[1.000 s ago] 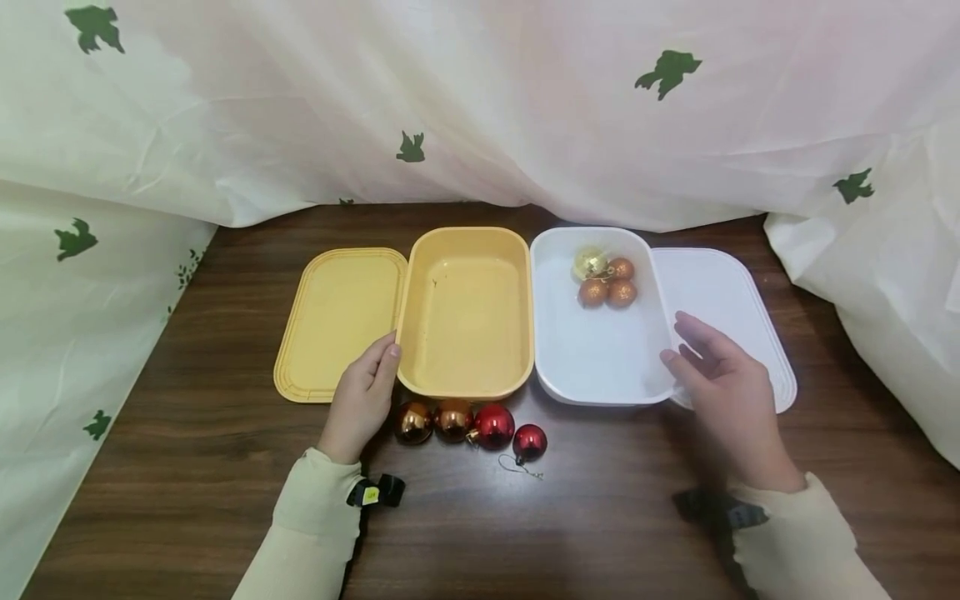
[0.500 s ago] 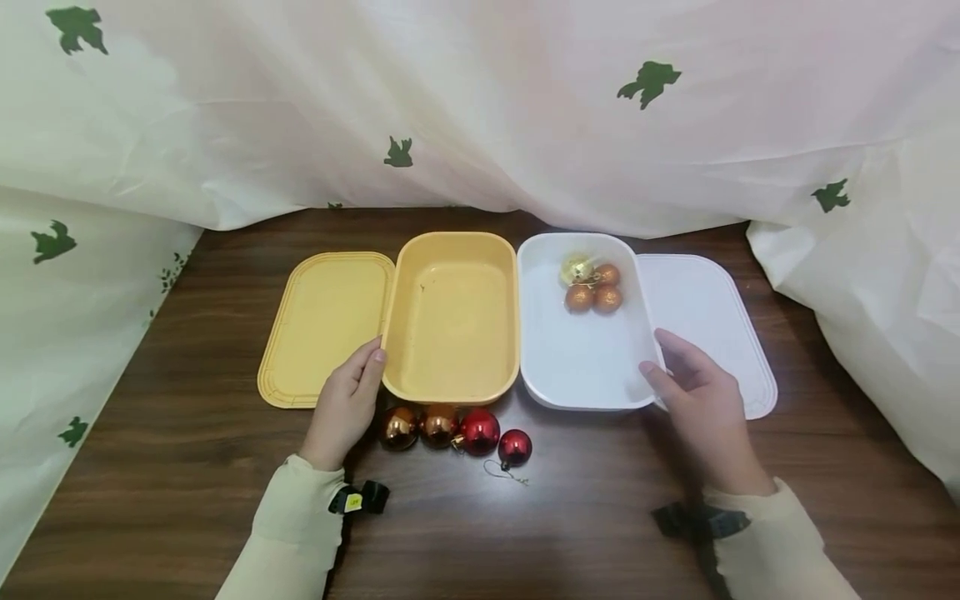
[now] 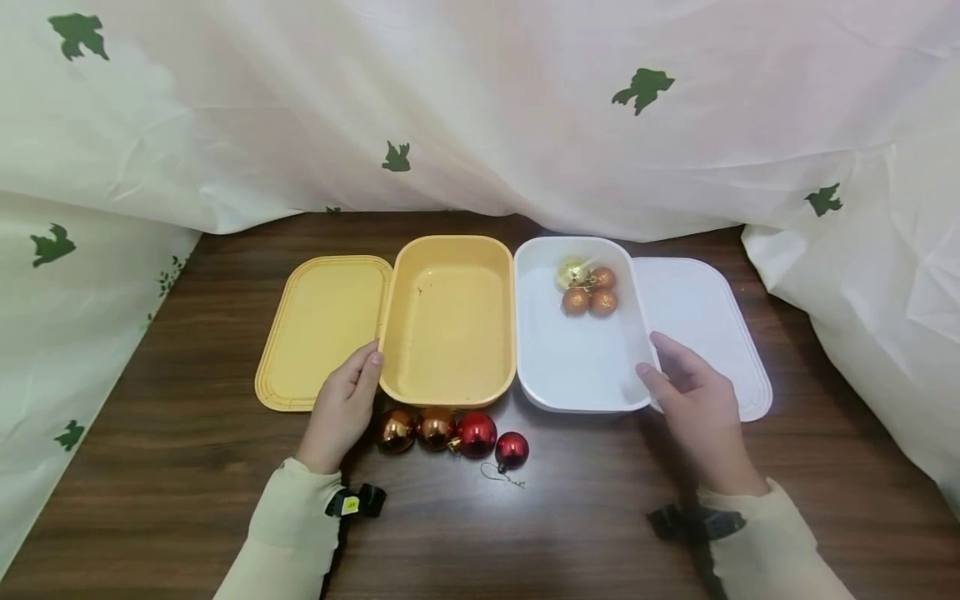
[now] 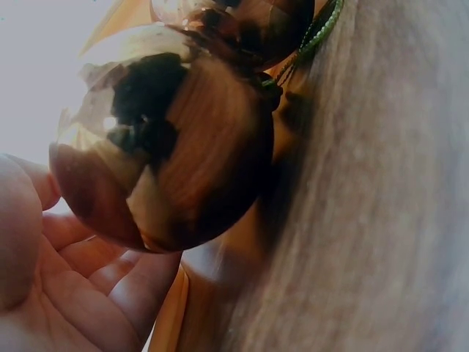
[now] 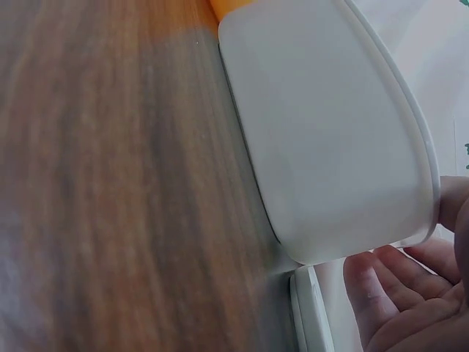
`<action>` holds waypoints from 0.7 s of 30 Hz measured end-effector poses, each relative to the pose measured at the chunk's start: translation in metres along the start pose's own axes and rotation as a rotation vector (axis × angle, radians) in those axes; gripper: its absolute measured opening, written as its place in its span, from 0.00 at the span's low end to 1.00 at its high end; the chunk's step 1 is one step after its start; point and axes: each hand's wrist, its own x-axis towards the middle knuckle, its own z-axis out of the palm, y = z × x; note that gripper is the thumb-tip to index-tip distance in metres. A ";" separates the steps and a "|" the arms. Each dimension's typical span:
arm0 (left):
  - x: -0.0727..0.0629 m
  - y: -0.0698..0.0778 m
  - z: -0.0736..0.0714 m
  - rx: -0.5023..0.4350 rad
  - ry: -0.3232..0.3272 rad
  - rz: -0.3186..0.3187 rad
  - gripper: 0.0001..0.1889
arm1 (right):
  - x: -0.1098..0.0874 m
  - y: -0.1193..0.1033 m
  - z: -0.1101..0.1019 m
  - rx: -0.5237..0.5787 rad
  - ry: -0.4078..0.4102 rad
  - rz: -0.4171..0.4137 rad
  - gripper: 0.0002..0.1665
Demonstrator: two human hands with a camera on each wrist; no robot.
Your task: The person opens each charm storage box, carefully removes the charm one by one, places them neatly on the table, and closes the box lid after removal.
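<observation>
In the head view, my left hand (image 3: 341, 410) grips the left rim of a yellow plastic box (image 3: 450, 394), thumb at the edge. My right hand (image 3: 699, 408) holds the right rim of a white plastic box (image 3: 573, 367), its thumb over the rim and fingers along the outer wall. The boxes stand side by side. Inside the white one lie a pale gold bauble (image 3: 572, 272) and several small orange glitter baubles (image 3: 575, 301). In front of the yellow box sit two shiny copper baubles (image 3: 396, 432), a large red bauble (image 3: 476, 435) and a smaller red bauble (image 3: 512, 449).
A yellow lid (image 3: 322, 333) lies left of the yellow box, and a white lid (image 3: 701, 325) lies right of the white box. The dark wooden table (image 3: 525, 533) is bordered at the back and sides by a pale curtain (image 3: 465, 100) with green bird shapes.
My right hand has closed onto the white box's rim. My left hand keeps its hold on the yellow box. The whole head view has shifted slightly, with boxes and baubles appearing further left.
</observation>
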 end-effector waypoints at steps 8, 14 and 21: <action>-0.002 0.000 0.000 -0.002 0.015 -0.014 0.25 | -0.001 0.000 0.001 0.106 -0.009 0.028 0.28; 0.000 0.004 -0.003 -0.006 0.029 -0.006 0.25 | -0.001 -0.001 0.001 0.129 -0.003 0.053 0.27; 0.004 0.019 -0.005 -0.073 0.074 -0.007 0.25 | -0.001 0.000 -0.001 0.126 0.015 0.055 0.28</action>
